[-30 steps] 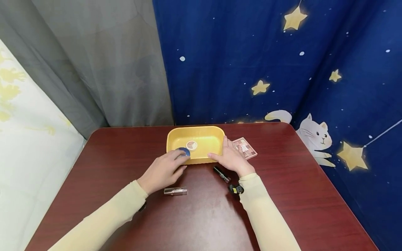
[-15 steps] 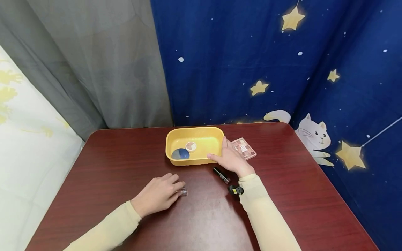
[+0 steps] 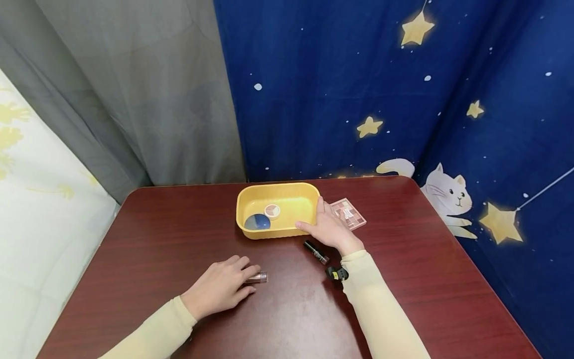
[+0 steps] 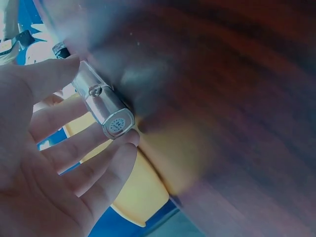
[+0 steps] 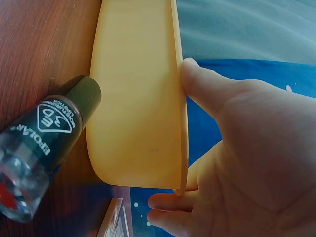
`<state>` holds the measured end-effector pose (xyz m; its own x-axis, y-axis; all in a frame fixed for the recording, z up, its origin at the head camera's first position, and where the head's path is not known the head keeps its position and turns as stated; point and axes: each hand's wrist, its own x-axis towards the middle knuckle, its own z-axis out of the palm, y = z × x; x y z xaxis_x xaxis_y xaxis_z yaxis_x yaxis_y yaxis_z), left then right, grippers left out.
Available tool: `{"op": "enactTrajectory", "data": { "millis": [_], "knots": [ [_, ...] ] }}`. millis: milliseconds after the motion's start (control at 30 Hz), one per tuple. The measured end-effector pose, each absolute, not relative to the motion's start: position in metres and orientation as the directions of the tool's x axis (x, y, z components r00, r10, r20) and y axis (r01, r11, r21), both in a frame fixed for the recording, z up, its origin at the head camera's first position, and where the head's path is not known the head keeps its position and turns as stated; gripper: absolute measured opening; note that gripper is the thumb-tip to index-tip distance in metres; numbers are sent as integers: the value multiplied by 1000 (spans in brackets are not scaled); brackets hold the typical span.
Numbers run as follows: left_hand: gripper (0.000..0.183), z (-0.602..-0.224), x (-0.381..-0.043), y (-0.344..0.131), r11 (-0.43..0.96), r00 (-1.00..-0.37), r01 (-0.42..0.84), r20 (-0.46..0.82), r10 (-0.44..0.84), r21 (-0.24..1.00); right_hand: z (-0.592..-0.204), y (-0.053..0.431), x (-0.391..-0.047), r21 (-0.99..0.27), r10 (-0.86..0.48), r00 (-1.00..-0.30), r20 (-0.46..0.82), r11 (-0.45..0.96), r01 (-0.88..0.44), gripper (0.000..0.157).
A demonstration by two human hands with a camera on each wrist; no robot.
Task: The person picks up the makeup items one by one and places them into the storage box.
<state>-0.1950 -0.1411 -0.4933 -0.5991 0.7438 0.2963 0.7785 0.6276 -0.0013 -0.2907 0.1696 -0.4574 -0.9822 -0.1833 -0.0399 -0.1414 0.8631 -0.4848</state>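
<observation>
My left hand [image 3: 221, 286] has its thumb and fingers around a silver lipstick tube [image 4: 101, 98] lying low at the table; in the head view only its clear end shows past the fingers. With the thumb over the rim and fingers outside, my right hand [image 3: 332, 227] grips the right end of a yellow plastic basket [image 3: 293, 231]. Inside the basket are a blue round compact [image 3: 257, 222] and a small round three-colour palette [image 3: 272, 211]. A black lipstick [image 5: 57, 121] with white lettering lies on the table just in front of the basket, below the right hand.
Beside the basket, partly behind the right hand, lies a square eyeshadow palette [image 3: 352, 215] with a grid of pinkish pans. The dark red table [image 3: 287, 319] ends at a grey curtain [image 3: 179, 99] and a blue star-patterned curtain [image 3: 314, 99].
The left hand has left the blue compact in the basket, come back toward the front left, and closed around the silver lipstick. The right hand stays on the basket.
</observation>
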Motion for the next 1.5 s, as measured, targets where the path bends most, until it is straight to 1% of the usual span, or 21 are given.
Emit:
{"op": "enactTrajectory", "data": {
  "millis": [300,767,933,1500],
  "knots": [
    [38,-497,-193,-144,629,-593,777,329,735,-3,-457,171,-290,-489,-186,-982,-36,860,-145,115],
    [36,-501,-191,-146,641,-611,767,350,710,38,-457,169,-290,-505,-189,-981,-44,852,-141,114],
    [30,-502,-192,-145,647,-618,761,364,697,53,-458,169,-290,-507,-190,-981,-38,850,-145,114],
    [30,-496,-196,-143,626,-595,778,373,712,45,-459,170,-290,-514,-192,-981,-42,846,-143,115]
  ]
}}
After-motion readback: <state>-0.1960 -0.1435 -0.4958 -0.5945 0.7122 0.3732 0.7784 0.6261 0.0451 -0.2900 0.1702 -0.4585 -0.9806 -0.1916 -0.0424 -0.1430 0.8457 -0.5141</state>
